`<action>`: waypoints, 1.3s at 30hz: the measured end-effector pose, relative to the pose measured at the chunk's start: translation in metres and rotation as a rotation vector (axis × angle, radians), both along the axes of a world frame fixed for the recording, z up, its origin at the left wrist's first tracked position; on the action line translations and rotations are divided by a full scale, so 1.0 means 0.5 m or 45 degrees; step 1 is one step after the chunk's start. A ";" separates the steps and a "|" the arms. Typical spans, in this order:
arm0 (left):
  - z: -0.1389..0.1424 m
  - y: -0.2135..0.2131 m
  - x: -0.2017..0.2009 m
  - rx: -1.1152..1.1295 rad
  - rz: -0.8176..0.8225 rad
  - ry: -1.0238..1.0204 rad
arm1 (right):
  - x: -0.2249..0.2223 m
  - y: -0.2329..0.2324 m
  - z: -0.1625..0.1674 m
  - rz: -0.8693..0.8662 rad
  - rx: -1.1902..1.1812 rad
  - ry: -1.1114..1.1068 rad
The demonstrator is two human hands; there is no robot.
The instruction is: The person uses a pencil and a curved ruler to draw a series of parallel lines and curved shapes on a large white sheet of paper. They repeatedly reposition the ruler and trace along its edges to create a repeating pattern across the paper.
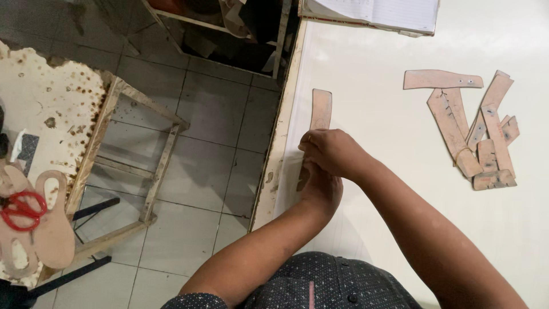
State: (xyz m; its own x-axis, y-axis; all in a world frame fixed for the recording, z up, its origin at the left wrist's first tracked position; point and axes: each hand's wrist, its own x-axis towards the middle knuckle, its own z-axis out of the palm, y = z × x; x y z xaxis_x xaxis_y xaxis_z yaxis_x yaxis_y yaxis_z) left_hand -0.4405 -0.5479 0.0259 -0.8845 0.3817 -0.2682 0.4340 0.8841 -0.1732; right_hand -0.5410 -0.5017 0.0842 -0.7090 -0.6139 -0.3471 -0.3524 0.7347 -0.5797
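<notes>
Strip (321, 109): a long, narrow, tan piece, thin like card or leather board, laid flat on the white table (389, 171), close to its left edge. The far end is in plain view; the near end is hidden under the hands.

Handling, as judged: light, flat, fairly stiff across its width but likely to flex along its length. It should slide easily on the smooth top, so it is best pinned flat by a palm or pinched at an edge near one end. Nothing about it looks fragile.

Right hand (334, 151): curled over the near end of the strip, fingers bent and closed down at the left edge of the strip. A ring is seen on one finger. A pinch on the strip looks likely, though the fingertips are hidden.

Left hand (320, 186): set just below and partly under the right hand, touching it, fingers folded inward at the table edge. Whether the strip is gripped or only pressed cannot be told.

Around: a heap of similar tan pieces (474, 134) lies well apart to the right. A lined notebook (377, 12) sits at the far edge. Across the tiled floor, a worn bench (51, 114) carries sole-shaped cutouts (43, 229) and red scissors (23, 209).
</notes>
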 end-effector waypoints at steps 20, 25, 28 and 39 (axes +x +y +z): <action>0.070 -0.100 -0.139 1.083 1.012 -0.644 | -0.200 -0.051 0.045 -0.164 -0.079 0.440; 0.054 -0.101 -0.138 0.951 0.820 -0.533 | -0.196 -0.028 0.041 -0.194 -0.086 0.385; 0.036 -0.106 -0.134 0.758 0.387 -0.188 | -0.191 -0.006 0.040 -0.203 -0.087 0.422; 0.093 -0.142 -0.140 0.635 0.385 -0.373 | -0.168 0.037 0.043 -0.319 -0.099 0.456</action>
State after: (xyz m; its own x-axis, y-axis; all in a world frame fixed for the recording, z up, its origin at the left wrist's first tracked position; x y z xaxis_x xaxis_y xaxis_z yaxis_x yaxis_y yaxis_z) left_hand -0.5103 -0.6188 0.0723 -0.8896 0.2684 -0.3696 0.1205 0.9184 0.3769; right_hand -0.6250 -0.4834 0.1055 -0.9064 -0.4222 -0.0122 -0.3575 0.7823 -0.5102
